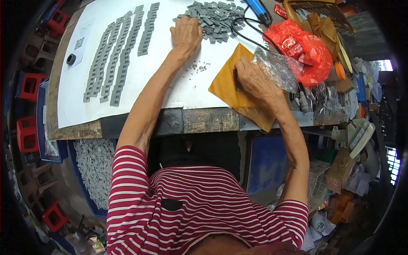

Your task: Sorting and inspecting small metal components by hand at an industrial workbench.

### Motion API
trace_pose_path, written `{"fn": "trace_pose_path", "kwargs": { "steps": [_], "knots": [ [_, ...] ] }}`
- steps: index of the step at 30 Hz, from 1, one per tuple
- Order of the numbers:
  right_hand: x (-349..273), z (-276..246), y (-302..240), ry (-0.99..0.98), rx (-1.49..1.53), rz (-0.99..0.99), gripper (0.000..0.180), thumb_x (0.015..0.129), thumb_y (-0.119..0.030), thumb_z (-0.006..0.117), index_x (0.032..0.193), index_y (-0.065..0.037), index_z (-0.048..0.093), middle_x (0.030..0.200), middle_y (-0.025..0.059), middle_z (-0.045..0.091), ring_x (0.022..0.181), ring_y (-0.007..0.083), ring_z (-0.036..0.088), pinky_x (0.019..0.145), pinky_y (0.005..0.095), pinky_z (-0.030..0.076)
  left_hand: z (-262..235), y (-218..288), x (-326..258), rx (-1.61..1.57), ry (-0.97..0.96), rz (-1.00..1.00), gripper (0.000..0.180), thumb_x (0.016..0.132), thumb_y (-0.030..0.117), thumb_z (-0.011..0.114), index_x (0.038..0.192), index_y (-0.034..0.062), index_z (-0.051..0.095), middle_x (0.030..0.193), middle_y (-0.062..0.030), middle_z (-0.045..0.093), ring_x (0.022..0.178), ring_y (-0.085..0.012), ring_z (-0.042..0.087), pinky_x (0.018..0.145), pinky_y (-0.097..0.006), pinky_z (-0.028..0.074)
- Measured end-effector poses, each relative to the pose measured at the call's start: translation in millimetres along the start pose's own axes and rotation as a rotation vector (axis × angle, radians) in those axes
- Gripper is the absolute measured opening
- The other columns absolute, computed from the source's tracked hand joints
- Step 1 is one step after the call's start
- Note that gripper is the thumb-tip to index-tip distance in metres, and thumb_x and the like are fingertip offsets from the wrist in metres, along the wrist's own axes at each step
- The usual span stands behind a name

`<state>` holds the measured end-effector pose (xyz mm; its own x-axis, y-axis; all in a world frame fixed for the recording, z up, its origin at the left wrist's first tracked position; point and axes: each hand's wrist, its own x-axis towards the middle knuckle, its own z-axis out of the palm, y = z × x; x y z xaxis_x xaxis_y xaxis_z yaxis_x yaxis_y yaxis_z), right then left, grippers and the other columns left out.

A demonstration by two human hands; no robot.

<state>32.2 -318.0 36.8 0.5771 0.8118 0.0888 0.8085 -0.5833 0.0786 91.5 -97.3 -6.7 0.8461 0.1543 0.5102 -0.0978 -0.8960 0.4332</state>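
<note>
My left hand (185,34) reaches out over the white sheet (170,76) and rests at the near edge of a loose pile of small grey plastic pieces (214,19), fingers curled down on them. My right hand (253,78) lies on a folded yellow-brown envelope (229,91) and grips a small dark object (236,80) at its edge, right beside a crumpled clear plastic bag (278,68). Several long rows of the same grey pieces (117,59) lie lined up on the left of the sheet. A few tiny grey bits (199,67) are scattered between my hands.
A blue-handled tool (260,10) with a black cord lies beyond the pile. A red plastic bag (306,51) and cluttered boxes crowd the right. A black tape roll (71,59) sits far left. Below the table's edge, a blue bin of grey pieces (95,170); red stools stand left.
</note>
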Motion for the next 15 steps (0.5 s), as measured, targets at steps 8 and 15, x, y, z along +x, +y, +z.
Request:
{"fn": "trace_pose_path", "kwargs": {
  "steps": [8,15],
  "knots": [
    [-2.6,9.7,7.9,0.149,0.139,0.032,0.009,0.075,0.001,0.045,0.083,0.001,0.041,0.075,0.0192,0.047,0.064,0.0365,0.053,0.055,0.0415,0.044,3.8,-7.4,1.9,0.004,0.025,0.043,0.02,0.072,0.023,0.062,0.084,0.0064,0.062,0.085,-0.0103,0.06,0.083,-0.0275,0.056,0.067,-0.043,0.043],
    [-4.9,18.4,20.4,0.194,0.287,0.017,0.008,0.078,-0.002,0.045,0.085,0.001,0.042,0.073,0.0186,0.05,0.066,0.0365,0.053,0.056,0.0415,0.043,-3.7,-4.0,-2.5,0.041,0.037,0.064,0.021,0.072,0.023,0.061,0.085,0.0066,0.063,0.086,-0.0092,0.06,0.084,-0.0261,0.055,0.067,-0.043,0.041]
  ]
}}
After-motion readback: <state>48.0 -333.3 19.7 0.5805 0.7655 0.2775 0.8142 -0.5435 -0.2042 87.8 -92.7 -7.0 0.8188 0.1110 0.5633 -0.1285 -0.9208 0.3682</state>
